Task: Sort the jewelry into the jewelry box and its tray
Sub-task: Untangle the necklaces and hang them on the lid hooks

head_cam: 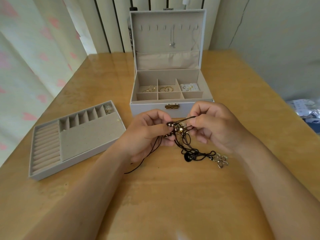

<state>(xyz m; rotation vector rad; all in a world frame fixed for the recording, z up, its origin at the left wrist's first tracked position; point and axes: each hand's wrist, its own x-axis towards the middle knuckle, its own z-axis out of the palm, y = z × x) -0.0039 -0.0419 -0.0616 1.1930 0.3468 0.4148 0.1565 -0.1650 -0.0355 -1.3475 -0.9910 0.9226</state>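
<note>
Jewelry tangle [181, 134]: black cord necklaces with beads and gold bits, held between both hands just near of the box front; loose loops trail onto the table [173, 196].
Left hand [147, 134]: fingers curled, thumb and fingertips pinching the beaded knot.
Right hand [218, 129]: fingers curled, pinching cord strands at the tangle's right side.
Flower pendant [220, 160]: silver, lying on the table at the cords' right end.
Jewelry box [149, 110]: open, lid upright; gold rings [149, 88] and small earrings [188, 87] in far compartments; silver necklace [172, 44] hanging in the lid.
Tray [52, 172]: left of the box; small pieces [108, 109] in its far right slot.
</note>
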